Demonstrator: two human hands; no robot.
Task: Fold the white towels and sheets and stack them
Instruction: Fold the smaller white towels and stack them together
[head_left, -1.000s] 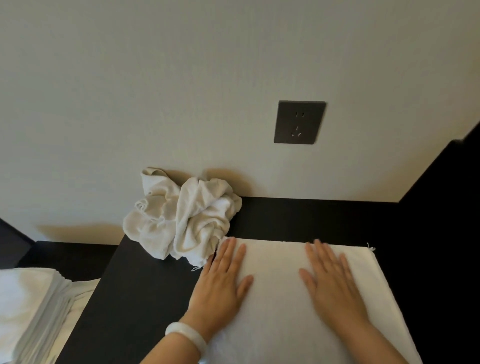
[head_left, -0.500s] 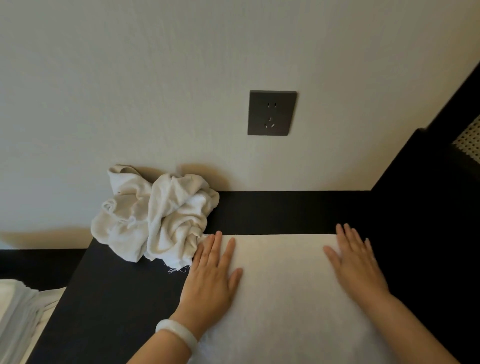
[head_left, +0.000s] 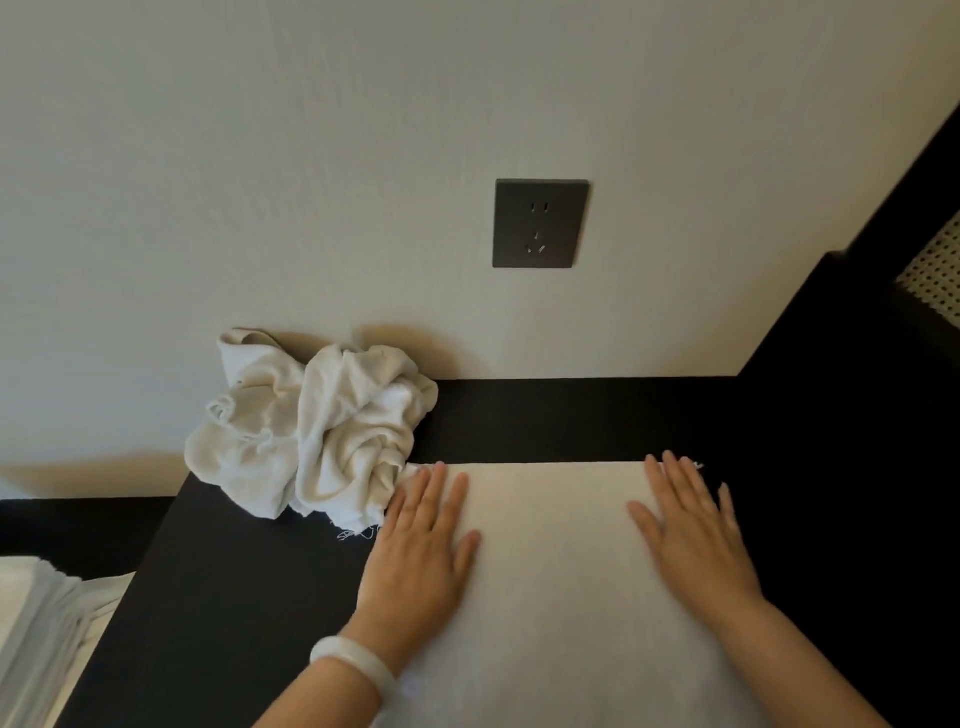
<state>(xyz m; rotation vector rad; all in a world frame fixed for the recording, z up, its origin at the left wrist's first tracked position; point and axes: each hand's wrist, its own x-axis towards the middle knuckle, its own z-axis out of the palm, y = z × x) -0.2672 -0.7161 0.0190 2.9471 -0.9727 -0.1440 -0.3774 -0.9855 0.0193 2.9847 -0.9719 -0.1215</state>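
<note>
A white towel (head_left: 556, 561) lies spread flat on the black table (head_left: 218, 597). My left hand (head_left: 421, 551) presses flat on its far left corner, fingers straight. Flat on the far right corner rests my right hand (head_left: 696, 535), fingers straight too, reaching the towel's right edge. A crumpled heap of white towels (head_left: 306, 431) sits against the wall, just left of my left hand and touching the spread towel's corner. A stack of folded white linen (head_left: 36, 639) shows at the lower left edge, beside the table.
A dark wall socket (head_left: 540, 223) is on the pale wall above the table. A black panel (head_left: 852, 364) rises at the table's right end, with a woven cane surface (head_left: 935, 270) beyond it. A white bangle (head_left: 353, 670) circles my left wrist.
My right hand has slid outward from the towel's middle to its right edge. My left hand stays at the left corner. The view has shifted slightly.
</note>
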